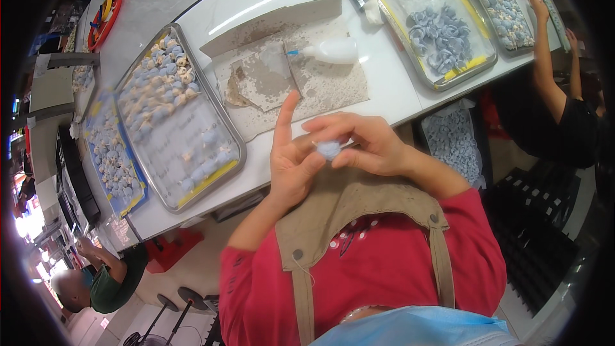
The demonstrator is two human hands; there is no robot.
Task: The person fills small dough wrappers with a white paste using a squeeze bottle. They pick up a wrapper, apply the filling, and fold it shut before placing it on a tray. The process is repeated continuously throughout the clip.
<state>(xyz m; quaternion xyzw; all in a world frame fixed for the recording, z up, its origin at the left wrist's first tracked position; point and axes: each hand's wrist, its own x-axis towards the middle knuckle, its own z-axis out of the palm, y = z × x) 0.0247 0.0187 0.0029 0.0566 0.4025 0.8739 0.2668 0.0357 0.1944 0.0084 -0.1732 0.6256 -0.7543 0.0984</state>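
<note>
A small pale blue, petal-like piece [329,149] is held in front of my chest, at the near edge of the white table. My left hand [291,163] pinches it from the left between thumb and bent fingers, with the index finger pointing up. From the other side, the thumb and fingers of my right hand [373,144] close on the same piece. Beyond my hands lies a stained cardboard sheet [346,86] with a raised back flap. A white squeeze bottle [334,51] with a blue tip rests on its side on the cardboard.
To the left, a metal tray [240,147] carries several blue-and-cream pieces. Another metal tray [410,0] at the right holds blue flower-like pieces [439,37]. A red round container [110,19] stands far left. Other people work at both sides, one in a green shirt [115,282].
</note>
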